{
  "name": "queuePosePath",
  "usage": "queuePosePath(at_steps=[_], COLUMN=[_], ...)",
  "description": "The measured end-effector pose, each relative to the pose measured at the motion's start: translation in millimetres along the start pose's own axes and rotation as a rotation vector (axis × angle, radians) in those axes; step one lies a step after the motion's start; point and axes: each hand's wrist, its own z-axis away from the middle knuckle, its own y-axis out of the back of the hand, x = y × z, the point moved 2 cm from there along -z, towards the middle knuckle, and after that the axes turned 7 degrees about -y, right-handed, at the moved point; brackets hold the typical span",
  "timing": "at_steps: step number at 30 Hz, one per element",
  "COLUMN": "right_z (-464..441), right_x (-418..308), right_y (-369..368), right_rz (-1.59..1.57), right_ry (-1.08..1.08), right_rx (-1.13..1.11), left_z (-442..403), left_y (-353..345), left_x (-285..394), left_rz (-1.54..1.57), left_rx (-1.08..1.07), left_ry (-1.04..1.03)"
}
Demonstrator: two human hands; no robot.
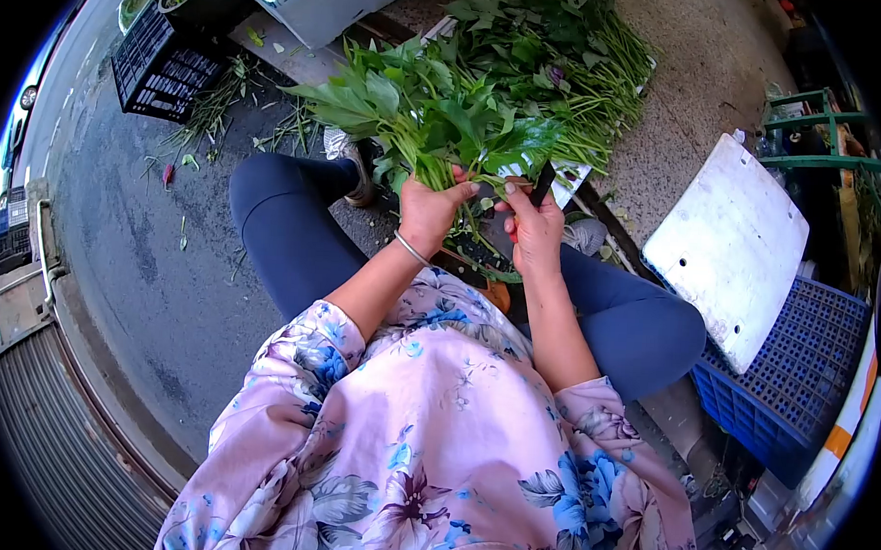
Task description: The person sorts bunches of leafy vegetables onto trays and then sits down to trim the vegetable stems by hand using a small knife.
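My left hand [429, 214], with a bangle at its wrist, is closed around the stems of a bunch of leafy greens [393, 116]. The leaves fan out away from me, up and to the left. My right hand [537, 235] is closed on a small knife [542, 184]; its dark blade points up past the fingers, and a bit of red shows below them. The right thumb and fingertips are at a stem beside the left hand. Just beyond, a large heap of the same greens [539, 43] lies with its stems toward the right.
A black plastic crate [155, 66] stands at upper left, with stem scraps [222, 108] beside it. A white foam box [320, 4] is at the top. At right, a white board [732, 248] leans on a blue crate [801, 360]. A green rack [811, 124] stands behind.
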Motion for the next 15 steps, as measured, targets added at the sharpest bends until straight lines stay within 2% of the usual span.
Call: queuePosePath(at_steps=[4,7,9,15], right_z=[-2,-4,-4,-3], right_x=[6,8,12,13], right_y=[4,10,11,9], right_rz=[-0.046,-0.030,-0.024,0.032], right_ry=[-0.083,-0.150,-0.150,-0.147], right_rx=[-0.012,-0.032,-0.036,-0.040], left_z=[1,2,4,1], left_y=[1,0,0,5], left_x=[2,2,2,-3], left_rz=[0.031,0.077,0.144,0.093], left_rx=[-0.006,0.011,0.036,0.037], left_ry=[-0.011,0.070,0.152,0.237])
